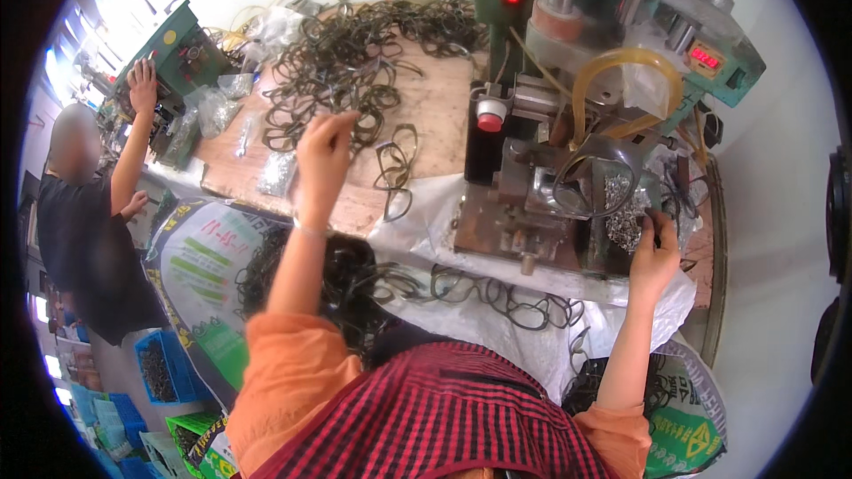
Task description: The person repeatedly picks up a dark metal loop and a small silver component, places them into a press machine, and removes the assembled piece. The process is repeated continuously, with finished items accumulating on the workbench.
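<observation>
Silver metal parts [626, 217] heap in a dark tray [603, 257] just left of the right hand [655, 257], its fingers nearly closed. The left hand [323, 155] curls its fingers near piled eyeglass frames [337, 71]; I cannot tell whether either grips anything. Rightward of its fingers, plywood tabletop [435, 120] reaches the press [568, 49].

Left hand [323, 155] is motion-smeared; I can't tell if its fingertips pinch anything. Right hand [655, 255]: fingertips overlap the edge of the metal bits [624, 222], so I can't see whether it has one. Bits too small for me to read shapes. Above the right hand, the press [557, 22] runs off the top edge. Beyond the left hand, the dark frames [328, 80] hide each other; no count from me. Co-worker [89, 239], left of that hand: head blurred. Checked apron [417, 408], below both hands, cut by the bottom edge.
</observation>
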Motion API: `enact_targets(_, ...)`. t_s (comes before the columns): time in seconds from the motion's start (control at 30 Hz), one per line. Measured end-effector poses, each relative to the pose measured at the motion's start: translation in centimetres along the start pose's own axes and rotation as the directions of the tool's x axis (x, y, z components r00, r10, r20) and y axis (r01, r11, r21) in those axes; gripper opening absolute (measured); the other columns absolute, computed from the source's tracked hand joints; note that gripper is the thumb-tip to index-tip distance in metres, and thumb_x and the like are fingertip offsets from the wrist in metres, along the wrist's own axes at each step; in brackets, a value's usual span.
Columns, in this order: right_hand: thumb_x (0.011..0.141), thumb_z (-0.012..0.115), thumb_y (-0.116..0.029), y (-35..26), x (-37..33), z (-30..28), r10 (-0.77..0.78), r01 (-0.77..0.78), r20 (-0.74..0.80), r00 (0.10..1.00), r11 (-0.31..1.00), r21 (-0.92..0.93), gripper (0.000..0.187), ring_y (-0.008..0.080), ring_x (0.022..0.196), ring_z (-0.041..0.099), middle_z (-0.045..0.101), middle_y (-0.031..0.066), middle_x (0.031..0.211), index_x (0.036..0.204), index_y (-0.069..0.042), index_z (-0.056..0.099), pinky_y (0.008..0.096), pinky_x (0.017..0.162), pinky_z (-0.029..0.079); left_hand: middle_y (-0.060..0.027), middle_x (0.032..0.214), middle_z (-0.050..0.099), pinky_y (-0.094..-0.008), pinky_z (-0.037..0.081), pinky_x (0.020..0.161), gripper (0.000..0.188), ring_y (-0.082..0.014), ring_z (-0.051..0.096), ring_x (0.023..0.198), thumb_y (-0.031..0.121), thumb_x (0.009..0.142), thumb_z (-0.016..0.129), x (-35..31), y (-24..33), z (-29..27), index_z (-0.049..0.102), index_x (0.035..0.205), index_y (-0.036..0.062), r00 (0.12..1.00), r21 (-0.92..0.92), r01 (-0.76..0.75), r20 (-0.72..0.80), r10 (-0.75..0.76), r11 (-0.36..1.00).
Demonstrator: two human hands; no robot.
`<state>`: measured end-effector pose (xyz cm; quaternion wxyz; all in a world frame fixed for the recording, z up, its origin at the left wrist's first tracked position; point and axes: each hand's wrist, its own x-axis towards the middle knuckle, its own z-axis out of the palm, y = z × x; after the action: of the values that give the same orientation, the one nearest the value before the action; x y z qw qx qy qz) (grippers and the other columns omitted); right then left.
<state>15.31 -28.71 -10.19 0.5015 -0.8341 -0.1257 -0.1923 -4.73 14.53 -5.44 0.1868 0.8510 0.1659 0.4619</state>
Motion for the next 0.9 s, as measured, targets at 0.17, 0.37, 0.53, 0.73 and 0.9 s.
enact_targets(0.17,0.09,0.065,-0.007,-2.2,1.7,2.7,-0.044,0.042,0.043,0.998,0.998,0.046,0.017,0.0212,0.086,0.068,0.071,0.0137,0.093,0.104,0.001,0.066,0.0326,0.081,0.051,-0.0144,0.093,0.063,-0.0351,0.05,0.076,0.028,-0.0303,0.062,0.085,-0.002,0.083,0.065,-1.3,-9.3,3.7,0.075,0.106,0.0097,0.822,0.035,0.074,0.563,-0.08,0.997)
enact_targets(0.37,0.089,0.065,-0.004,1.5,-0.8,0.1,-0.105,0.105,-0.063,0.992,0.994,-0.012,0.015,0.0195,0.086,0.066,0.071,0.0125,0.091,0.102,0.003,0.068,0.0313,0.082,0.051,-0.0101,0.09,0.059,-0.0392,0.051,0.075,0.02,-0.0305,0.062,0.086,0.006,0.07,0.075,-2.8,-10.0,5.8,0.077,0.09,0.0111,0.753,-0.054,-0.136,0.643,0.138,0.989)
enact_targets(0.53,0.087,0.068,-0.005,0.8,-3.8,-4.7,0.196,-0.203,-0.094,0.976,0.976,-0.075,0.017,0.0182,0.094,0.066,0.073,0.0117,0.101,0.102,0.001,0.073,0.0294,0.088,0.05,-0.0095,0.103,0.058,-0.0378,0.051,0.072,0.043,-0.0296,0.062,0.085,0.007,0.076,0.072,-2.3,-4.3,3.7,0.069,0.118,0.0185,0.709,-0.03,-0.299,0.662,0.244,0.954)
enact_targets(0.73,0.082,0.071,-0.003,-10.8,-0.6,0.5,-0.156,0.119,0.151,0.976,0.967,0.226,0.019,0.0173,0.088,0.065,0.072,0.0097,0.096,0.101,-0.002,0.074,0.0286,0.084,0.048,-0.0105,0.115,0.058,-0.0407,0.052,0.076,0.046,-0.032,0.061,0.089,0.004,0.082,0.065,-1.7,-5.1,4.1,0.066,0.125,0.0229,0.466,-0.103,-0.445,0.822,0.328,0.89)
enact_targets(0.9,0.082,0.072,0.0,-10.6,-1.2,5.9,0.006,-0.109,0.177,0.984,0.81,0.577,0.028,0.0082,0.081,0.059,0.067,0.0027,0.087,0.109,-0.002,0.069,0.0226,0.074,0.047,-0.0075,0.107,0.059,-0.04,0.051,0.078,0.034,-0.0302,0.061,0.095,0.01,0.08,0.067,-0.9,-5.1,4.3,0.069,0.111,0.0204,0.449,-0.085,-0.521,0.82,0.356,0.85)
